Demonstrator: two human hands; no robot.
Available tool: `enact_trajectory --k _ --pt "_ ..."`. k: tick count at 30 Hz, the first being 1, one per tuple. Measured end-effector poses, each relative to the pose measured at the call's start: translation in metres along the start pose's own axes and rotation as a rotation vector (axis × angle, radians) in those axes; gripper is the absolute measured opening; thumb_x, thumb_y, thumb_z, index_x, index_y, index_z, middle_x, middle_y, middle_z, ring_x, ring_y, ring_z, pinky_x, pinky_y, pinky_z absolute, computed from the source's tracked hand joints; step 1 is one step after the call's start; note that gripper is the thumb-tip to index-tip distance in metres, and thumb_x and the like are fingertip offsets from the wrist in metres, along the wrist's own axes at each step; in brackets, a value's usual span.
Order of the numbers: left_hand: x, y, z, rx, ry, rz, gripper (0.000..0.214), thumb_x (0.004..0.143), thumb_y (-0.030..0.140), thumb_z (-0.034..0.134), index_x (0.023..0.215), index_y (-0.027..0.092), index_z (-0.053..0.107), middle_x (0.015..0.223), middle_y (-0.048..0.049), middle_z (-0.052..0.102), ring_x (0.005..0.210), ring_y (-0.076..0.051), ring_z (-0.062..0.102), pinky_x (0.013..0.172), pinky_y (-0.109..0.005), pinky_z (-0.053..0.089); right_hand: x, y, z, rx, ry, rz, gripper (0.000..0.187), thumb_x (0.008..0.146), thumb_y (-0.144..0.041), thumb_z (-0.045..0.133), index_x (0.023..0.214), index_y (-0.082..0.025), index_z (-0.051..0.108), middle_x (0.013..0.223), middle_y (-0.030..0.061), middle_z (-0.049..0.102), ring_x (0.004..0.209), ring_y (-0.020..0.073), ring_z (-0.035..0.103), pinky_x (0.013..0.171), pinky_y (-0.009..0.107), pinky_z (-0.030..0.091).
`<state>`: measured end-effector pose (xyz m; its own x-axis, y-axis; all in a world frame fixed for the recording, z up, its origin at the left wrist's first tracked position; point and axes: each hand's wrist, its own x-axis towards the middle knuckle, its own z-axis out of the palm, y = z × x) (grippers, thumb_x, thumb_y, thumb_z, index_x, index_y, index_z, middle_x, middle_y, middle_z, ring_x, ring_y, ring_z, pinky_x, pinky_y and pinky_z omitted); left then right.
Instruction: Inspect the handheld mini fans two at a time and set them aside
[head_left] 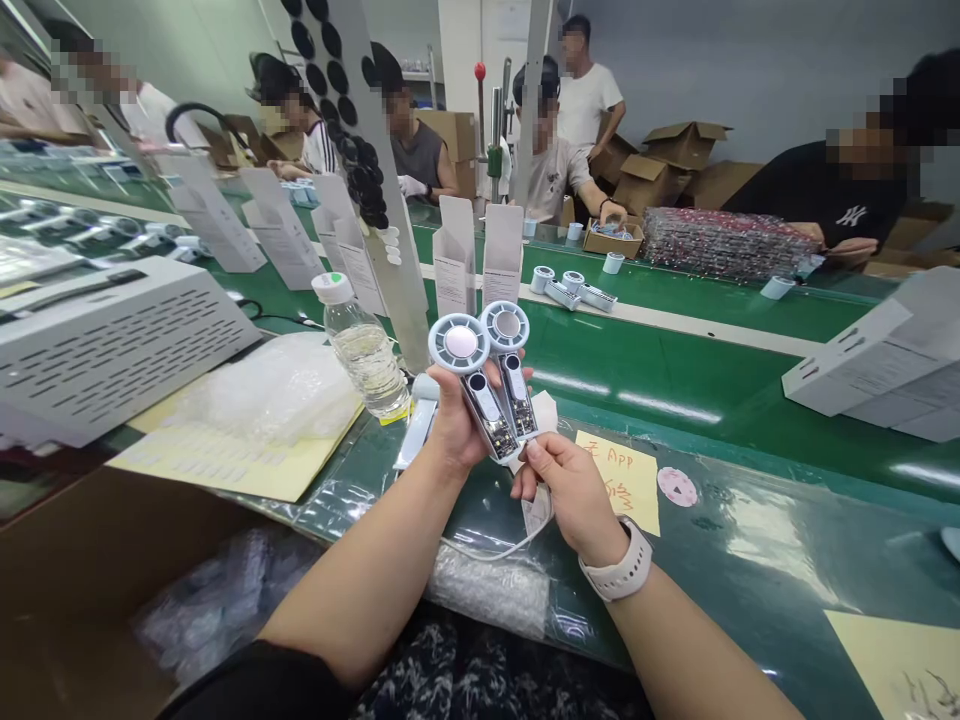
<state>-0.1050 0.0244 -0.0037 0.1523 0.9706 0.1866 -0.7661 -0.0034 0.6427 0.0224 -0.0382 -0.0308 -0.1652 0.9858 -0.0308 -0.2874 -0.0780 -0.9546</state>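
My left hand [457,425] grips two small handheld fans by their handles, holding them up. Their round pale blue heads are the first fan head [459,343] and the second fan head [505,325], and the handles [499,405] look silver and dark. My right hand [571,497] sits just below them, its fingertips pinching a thin white cable [495,548] that loops down, with a small white paper tag [537,510] beside the fingers. A white watch [619,565] circles my right wrist.
A water bottle [361,345] and a plastic bag [277,395] stand left of my hands, beside a white vented machine [112,340]. A cardboard box [97,570] sits lower left. A green conveyor belt [660,370] runs past, with several co-workers [551,165] beyond it.
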Motion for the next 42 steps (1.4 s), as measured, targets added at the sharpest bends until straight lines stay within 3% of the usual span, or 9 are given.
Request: enact_trajectory --k 8,12,18,21,23,25,31,37,42 --pt "-0.001 -0.008 0.0 0.047 -0.003 0.068 0.07 0.05 0.084 0.073 0.063 0.016 0.064 0.106 -0.0083 0.073 0.097 -0.028 0.071 0.074 -0.033 0.061 -0.001 0.011 0.005 -0.052 0.088 -0.066 0.047 0.083 -0.064 0.066 0.066 -0.022 0.054 0.047 -0.0044 0.055 0.05 0.0154 0.057 0.058 0.03 0.047" --pt "0.0 -0.008 -0.001 0.027 0.014 0.025 0.068 0.052 0.081 0.076 0.065 0.016 0.063 0.103 -0.0093 0.073 0.108 -0.032 0.069 0.086 -0.039 0.06 0.0 0.008 -0.001 -0.208 0.097 -0.109 0.044 0.087 -0.062 0.061 0.071 -0.022 0.058 0.063 -0.0007 0.061 0.064 0.0174 0.057 0.067 0.033 0.046" --pt "0.004 -0.001 -0.01 -0.063 0.084 -0.027 0.061 0.065 0.076 0.072 0.078 0.017 0.067 0.1 -0.0081 0.075 0.109 -0.031 0.07 0.094 -0.042 0.058 -0.002 -0.003 -0.015 -0.414 0.135 -0.373 0.033 0.091 -0.038 0.054 0.062 -0.022 0.053 0.094 0.0069 0.064 0.092 0.0241 0.059 0.086 0.04 0.047" --pt "0.001 0.0 -0.007 -0.076 0.038 -0.086 0.054 0.07 0.069 0.072 0.084 0.017 0.069 0.098 -0.0093 0.075 0.114 -0.034 0.068 0.098 -0.046 0.056 0.003 -0.002 -0.024 -0.511 0.272 -0.341 0.017 0.09 -0.034 0.055 0.081 -0.023 0.064 0.11 0.0101 0.065 0.108 0.0282 0.059 0.097 0.047 0.046" --pt "-0.004 -0.001 -0.001 -0.088 -0.048 -0.16 0.052 0.068 0.066 0.073 0.084 0.017 0.069 0.1 -0.0108 0.075 0.118 -0.037 0.065 0.099 -0.05 0.054 0.007 0.0 -0.031 -0.553 0.321 -0.328 0.024 0.091 -0.034 0.054 0.108 -0.022 0.064 0.119 0.0122 0.064 0.114 0.0291 0.059 0.099 0.05 0.046" --pt "-0.01 -0.003 0.006 -0.105 -0.125 -0.248 0.05 0.068 0.065 0.076 0.081 0.017 0.067 0.105 -0.0119 0.074 0.119 -0.039 0.064 0.1 -0.051 0.054 0.012 0.001 -0.039 -0.651 0.316 -0.347 0.03 0.094 -0.035 0.05 0.119 -0.021 0.06 0.12 0.0134 0.065 0.111 0.0285 0.061 0.096 0.05 0.049" --pt "-0.019 -0.006 0.013 -0.199 -0.186 -0.385 0.051 0.077 0.069 0.068 0.081 0.019 0.059 0.114 -0.0128 0.072 0.116 -0.035 0.066 0.097 -0.051 0.054 0.022 0.013 -0.057 -1.097 0.271 -0.328 0.01 0.084 -0.018 0.059 0.08 -0.019 0.068 0.102 0.0159 0.063 0.102 0.0342 0.056 0.091 0.054 0.047" --pt "-0.019 -0.004 0.015 -0.217 -0.167 -0.418 0.051 0.08 0.07 0.064 0.081 0.019 0.059 0.115 -0.0127 0.071 0.123 -0.037 0.061 0.103 -0.056 0.05 0.024 0.017 -0.056 -1.104 0.206 -0.32 0.018 0.08 -0.012 0.057 0.066 -0.021 0.06 0.091 0.0123 0.065 0.091 0.0312 0.056 0.086 0.052 0.047" --pt "-0.019 -0.01 0.016 -0.21 -0.155 -0.467 0.054 0.086 0.071 0.054 0.08 0.017 0.06 0.112 -0.0144 0.072 0.123 -0.036 0.062 0.104 -0.053 0.05 0.017 -0.02 -0.071 -0.82 0.438 -0.518 0.011 0.085 -0.022 0.054 0.074 -0.022 0.056 0.103 0.0098 0.065 0.104 0.0295 0.059 0.091 0.052 0.046"
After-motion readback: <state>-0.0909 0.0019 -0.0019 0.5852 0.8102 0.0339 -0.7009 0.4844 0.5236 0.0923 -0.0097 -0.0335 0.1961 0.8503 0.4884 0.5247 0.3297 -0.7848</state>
